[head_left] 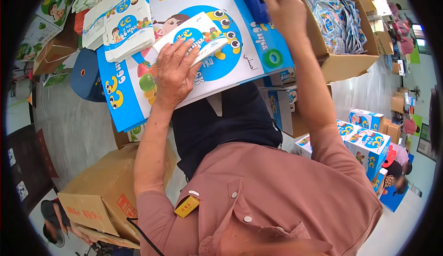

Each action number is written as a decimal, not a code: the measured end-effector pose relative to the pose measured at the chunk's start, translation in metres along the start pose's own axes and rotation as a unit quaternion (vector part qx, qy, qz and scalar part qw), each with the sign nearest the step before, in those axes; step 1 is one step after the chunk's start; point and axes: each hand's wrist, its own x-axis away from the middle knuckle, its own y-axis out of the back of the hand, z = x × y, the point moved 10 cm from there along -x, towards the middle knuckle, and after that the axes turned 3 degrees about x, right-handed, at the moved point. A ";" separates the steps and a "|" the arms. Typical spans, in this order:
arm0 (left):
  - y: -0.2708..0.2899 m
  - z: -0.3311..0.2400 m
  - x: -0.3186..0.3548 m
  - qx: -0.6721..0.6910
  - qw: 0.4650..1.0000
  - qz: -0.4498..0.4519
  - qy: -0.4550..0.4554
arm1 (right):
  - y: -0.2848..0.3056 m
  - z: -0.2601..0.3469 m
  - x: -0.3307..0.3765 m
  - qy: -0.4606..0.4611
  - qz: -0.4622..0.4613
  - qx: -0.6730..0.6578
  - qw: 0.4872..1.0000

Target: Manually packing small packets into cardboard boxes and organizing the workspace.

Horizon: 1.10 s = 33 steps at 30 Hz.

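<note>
My left hand (175, 74) lies on a small white printed carton (210, 27), its fingers stretched flat across the top. The carton rests on a large blue-and-white printed box (254, 69) in front of me. At the far right of that box stands a blue tape dispenser (254, 0). My right hand (286, 9) is at the dispenser, fingers curled and slightly blurred; what they pinch is hidden. A green roll of tape (272, 58) lies near the box's right edge. Stacked flat white cartons (127, 25) sit left of my left hand.
An open cardboard box (348, 61) full of small printed packets (334, 20) stands to the right. A blue stool (87, 76) is at the left. A brown carton (110, 182) sits low left, and blue-and-white boxes (369, 140) are stacked at the right. Other people appear near the rim.
</note>
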 end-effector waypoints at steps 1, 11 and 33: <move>0.000 0.001 0.001 0.009 1.000 -0.011 -0.005 | 0.005 -0.028 0.003 -0.039 0.001 0.106 0.994; -0.014 -0.001 -0.008 0.046 0.998 -0.031 -0.036 | -0.057 -0.082 0.042 -0.335 0.232 -0.312 0.858; -0.015 -0.003 -0.004 0.011 0.998 -0.040 -0.035 | -0.074 -0.097 0.111 -0.410 0.139 -0.623 0.652</move>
